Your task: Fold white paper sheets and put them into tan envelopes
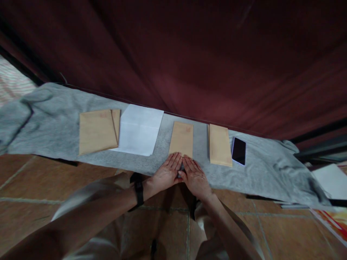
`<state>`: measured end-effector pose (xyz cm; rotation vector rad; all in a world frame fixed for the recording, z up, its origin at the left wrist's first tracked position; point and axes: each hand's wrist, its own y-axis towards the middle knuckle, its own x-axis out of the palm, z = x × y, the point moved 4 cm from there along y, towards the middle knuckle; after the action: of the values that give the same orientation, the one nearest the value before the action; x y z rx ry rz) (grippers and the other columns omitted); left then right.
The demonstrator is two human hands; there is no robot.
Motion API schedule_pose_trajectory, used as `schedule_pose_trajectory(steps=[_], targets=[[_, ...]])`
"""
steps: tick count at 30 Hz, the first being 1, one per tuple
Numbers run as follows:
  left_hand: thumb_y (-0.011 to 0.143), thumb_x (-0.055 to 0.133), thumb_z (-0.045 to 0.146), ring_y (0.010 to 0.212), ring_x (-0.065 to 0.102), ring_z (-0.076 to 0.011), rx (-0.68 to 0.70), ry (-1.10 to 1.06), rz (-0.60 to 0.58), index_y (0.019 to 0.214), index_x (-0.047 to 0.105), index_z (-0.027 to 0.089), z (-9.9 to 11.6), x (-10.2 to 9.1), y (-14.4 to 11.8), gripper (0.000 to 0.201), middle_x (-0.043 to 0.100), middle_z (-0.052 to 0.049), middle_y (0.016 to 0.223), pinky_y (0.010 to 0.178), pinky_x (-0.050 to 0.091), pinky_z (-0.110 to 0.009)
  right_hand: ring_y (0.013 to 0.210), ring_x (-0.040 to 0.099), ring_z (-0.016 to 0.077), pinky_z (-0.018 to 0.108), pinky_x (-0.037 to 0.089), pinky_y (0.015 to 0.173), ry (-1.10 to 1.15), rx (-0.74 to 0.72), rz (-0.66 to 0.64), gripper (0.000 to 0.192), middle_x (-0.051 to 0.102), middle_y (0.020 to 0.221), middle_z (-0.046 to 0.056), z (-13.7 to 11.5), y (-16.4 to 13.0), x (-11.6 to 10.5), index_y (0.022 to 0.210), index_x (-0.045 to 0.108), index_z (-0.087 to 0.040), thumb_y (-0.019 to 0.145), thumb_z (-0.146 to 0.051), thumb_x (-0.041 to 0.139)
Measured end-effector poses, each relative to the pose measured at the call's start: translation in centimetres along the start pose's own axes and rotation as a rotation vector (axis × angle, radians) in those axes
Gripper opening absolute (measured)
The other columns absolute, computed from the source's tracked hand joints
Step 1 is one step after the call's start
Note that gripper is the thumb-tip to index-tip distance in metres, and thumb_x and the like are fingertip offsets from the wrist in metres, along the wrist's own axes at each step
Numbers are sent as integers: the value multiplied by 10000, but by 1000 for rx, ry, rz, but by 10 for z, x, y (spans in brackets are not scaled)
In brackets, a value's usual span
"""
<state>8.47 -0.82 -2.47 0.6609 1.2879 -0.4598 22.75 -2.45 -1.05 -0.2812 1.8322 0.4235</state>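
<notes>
On the grey cloth point(48, 126), two stacked brown envelopes point(98, 131) and a white sheet point(139, 129) are lying at the left, well apart from the hands. The left hand point(166, 173) and right hand point(194, 176) are pressing flat, fingers stretched out and gripping nothing, on the near end of the middle envelope point(181, 139), probably holding it down. Another envelope point(219, 144) and a phone point(239, 151) are lying at the right, leaving free cloth between.

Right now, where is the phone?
In the head view the phone lies face up on the grey cloth, right of both hands, touching the right edge of the rightmost brown envelope.
</notes>
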Motion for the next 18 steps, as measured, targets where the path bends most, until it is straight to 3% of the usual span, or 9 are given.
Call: schedule_pose_trajectory(steps=[9, 14, 18], targets=[[943, 460, 698, 1527, 272, -416, 4, 57, -23, 1538, 328, -45, 4, 1, 5, 962, 336, -348, 1584, 1238, 233, -584, 1424, 498, 243, 443, 389, 1209, 32, 35, -14, 485, 522, 1539, 125, 5, 5, -13, 1504, 512, -154, 1061, -329, 419], [989, 463, 603, 1502, 344, -400, -3, 73, -42, 1486, 411, -64, 5, -1, 10, 833, 402, -356, 1541, 1234, 265, -551, 1351, 571, 233, 412, 443, 1169, 97, 62, 5, 414, 603, 1467, 93, 14, 9, -16, 1405, 620, -180, 1045, -256, 428], [960, 487, 648, 1532, 282, -394, 0, 113, -3, 1538, 361, -21, 9, -3, 8, 893, 350, -315, 1593, 1253, 213, -579, 1277, 626, 220, 389, 490, 1119, 212, 84, 20, 351, 673, 1376, 87, 23, 18, -15, 1278, 704, -203, 1025, -218, 460]])
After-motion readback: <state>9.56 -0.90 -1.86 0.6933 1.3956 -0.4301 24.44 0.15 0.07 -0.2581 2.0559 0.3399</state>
